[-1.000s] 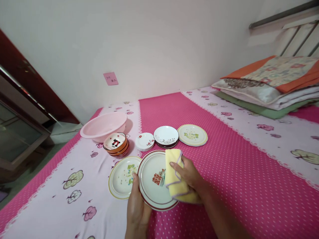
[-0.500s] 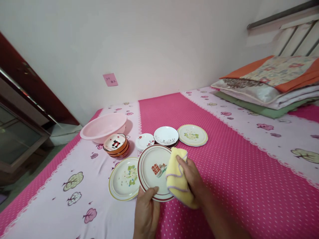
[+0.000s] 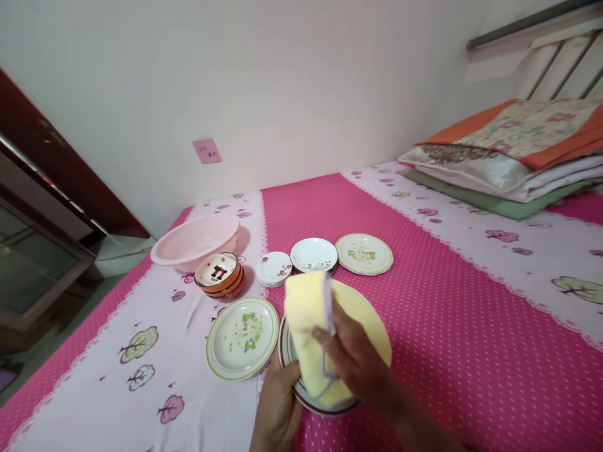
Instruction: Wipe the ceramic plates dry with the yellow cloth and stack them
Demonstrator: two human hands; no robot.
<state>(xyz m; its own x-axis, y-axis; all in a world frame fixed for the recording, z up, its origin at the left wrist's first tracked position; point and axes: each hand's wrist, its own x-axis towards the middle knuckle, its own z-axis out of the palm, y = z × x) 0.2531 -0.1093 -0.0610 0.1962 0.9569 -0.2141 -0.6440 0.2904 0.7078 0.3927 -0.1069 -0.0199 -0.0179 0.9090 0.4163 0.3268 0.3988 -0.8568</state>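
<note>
My left hand (image 3: 277,398) grips the lower left edge of a white plate (image 3: 285,345) with dark red rings round its rim. In my right hand (image 3: 351,351) is a yellow cloth (image 3: 301,320) with purple edging, pressed over the plate's face and covering most of it, including the red print. Just left of the held plate, a yellow-rimmed plate (image 3: 241,339) with a green leafy print lies flat on the bedspread. Beyond my hands are small white plates (image 3: 273,267) with red flowers, a stack of white dishes (image 3: 313,254) and another stack of yellow-rimmed plates (image 3: 363,254).
A pink basin (image 3: 195,242) stands at the back left, with stacked orange bowls (image 3: 219,273) in front of it. The pink patterned bedspread (image 3: 452,339) runs back to the wall. Folded bedding (image 3: 509,157) is piled at the far right.
The cloth has swept left across the plate's face and now hides its print. The held plate has shifted right and down, uncovering more of the yellow-rimmed plate beside it.
</note>
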